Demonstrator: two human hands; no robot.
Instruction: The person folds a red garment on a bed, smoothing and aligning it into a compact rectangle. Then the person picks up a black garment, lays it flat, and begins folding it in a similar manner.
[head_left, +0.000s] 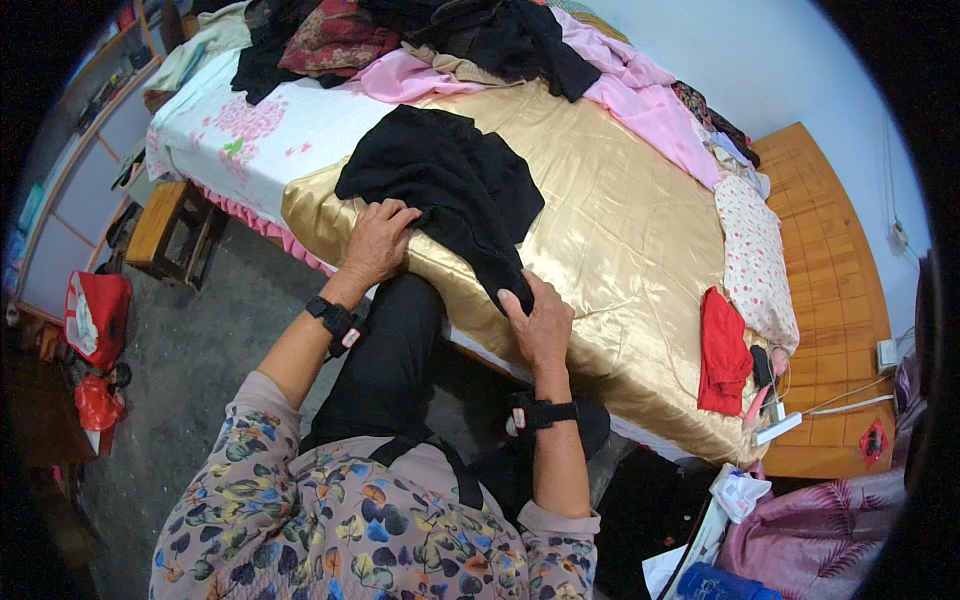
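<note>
A black knit garment (450, 172) lies crumpled over the near edge of a bed covered in shiny gold satin (637, 247). One narrow part of it, perhaps a sleeve, stretches toward me. My right hand (541, 319) pinches the end of that part between thumb and fingers. At the garment's left edge rests my left hand (381, 236), its fingers bent over the cloth at the bed's rim; the fingertips are partly lost against the black fabric. Both wrists wear black straps.
Piled clothes (487, 37) and a pink sheet (645, 97) line the bed's far side. A red folded cloth (724, 352), a dotted pillow (757, 262) and a power strip (777, 429) are by the wooden headboard (825, 300). A wooden stool (161, 225) stands left.
</note>
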